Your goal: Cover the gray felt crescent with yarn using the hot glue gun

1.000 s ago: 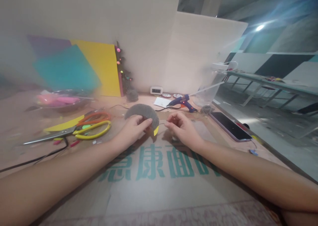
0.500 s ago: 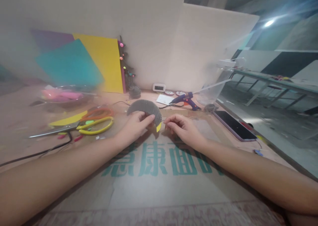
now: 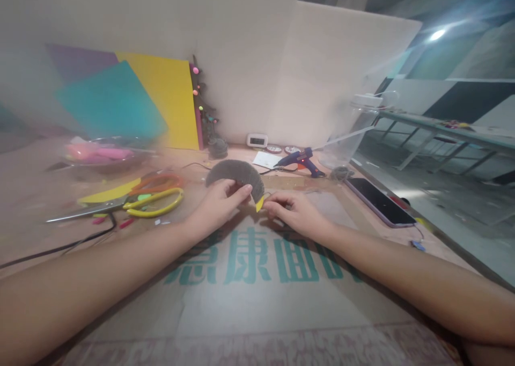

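Head view: hands?

Left hand (image 3: 221, 202): pinching grey crescent (image 3: 236, 171) over printed board (image 3: 225, 312). Right hand (image 3: 295, 211): curled beside its yellow tip (image 3: 259, 204), grip unclear.

Step?

Seemingly tip-work; calls for steady left pinch.

Left hand (image 3: 220, 200) grips a grey crescent (image 3: 234, 171), right hand (image 3: 295, 211) at its yellow tip (image 3: 259, 204).

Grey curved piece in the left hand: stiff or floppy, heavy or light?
Probably fairly stiff: the grey curved piece shows a smooth arc without visible sagging. Likely light, since the left hand seems to hold it in a thumb-and-finger pinch. Its narrow yellow tip might bend more easily.
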